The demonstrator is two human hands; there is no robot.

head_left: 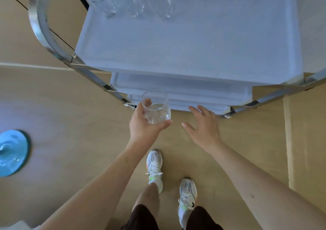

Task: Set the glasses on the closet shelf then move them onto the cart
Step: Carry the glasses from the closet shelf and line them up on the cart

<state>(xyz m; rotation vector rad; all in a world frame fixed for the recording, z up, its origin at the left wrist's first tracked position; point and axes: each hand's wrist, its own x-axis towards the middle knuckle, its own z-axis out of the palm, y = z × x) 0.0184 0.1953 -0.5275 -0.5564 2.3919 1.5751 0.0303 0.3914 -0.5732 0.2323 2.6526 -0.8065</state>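
My left hand (143,123) grips a clear stemless glass (157,109) from below and the side, just in front of the cart's near edge. Beside it, my right hand (202,123) hovers with fingers spread and holds nothing. The cart (176,53) has white plastic trays in a chrome frame and fills the upper part of the view. Several more clear glasses (137,2) stand on the far part of its top tray, blurred.
Lower white trays (185,88) of the cart show under the top one. Its chrome handle (40,26) curves round at the left. A blue round object (12,152) lies on the wooden floor at the left. My feet in white sneakers (155,168) stand below.
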